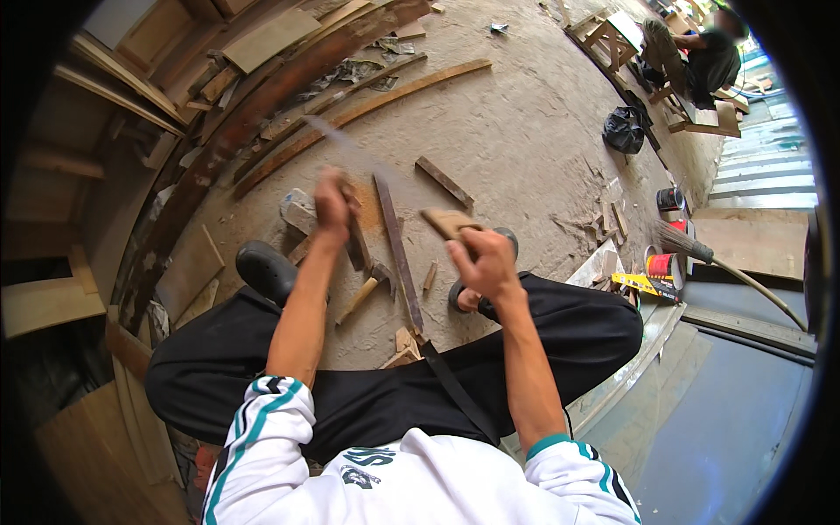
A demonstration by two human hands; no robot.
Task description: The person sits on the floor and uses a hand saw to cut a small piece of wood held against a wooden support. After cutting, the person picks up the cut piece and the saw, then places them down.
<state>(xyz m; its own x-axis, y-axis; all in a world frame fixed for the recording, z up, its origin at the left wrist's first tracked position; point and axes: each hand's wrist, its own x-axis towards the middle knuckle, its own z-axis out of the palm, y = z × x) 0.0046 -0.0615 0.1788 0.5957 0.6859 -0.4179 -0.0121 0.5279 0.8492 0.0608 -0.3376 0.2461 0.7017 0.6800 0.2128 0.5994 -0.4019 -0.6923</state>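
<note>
My right hand point(486, 264) is closed around the wooden handle point(449, 224) of a handsaw, whose thin blade point(366, 157) stretches to the upper left, smeared by motion. My left hand point(332, 207) is closed beside a short dark wood piece point(358, 245); whether it grips that piece I cannot tell. Orange-brown sawdust point(371, 210) lies on the ground near it. Between my hands a long dark wood strip point(392, 236) runs toward my lap. A hammer point(367, 291) with a wooden handle lies below my left hand, with a small wood offcut point(430, 276) to its right.
Long boards point(359, 105) and a wooden frame structure point(79, 166) stand along the left. To the right are a broom point(691, 243), cans point(670, 199) and a yellow-black package point(646, 284). A black bag point(624, 129) sits farther off, near a seated person point(704, 66).
</note>
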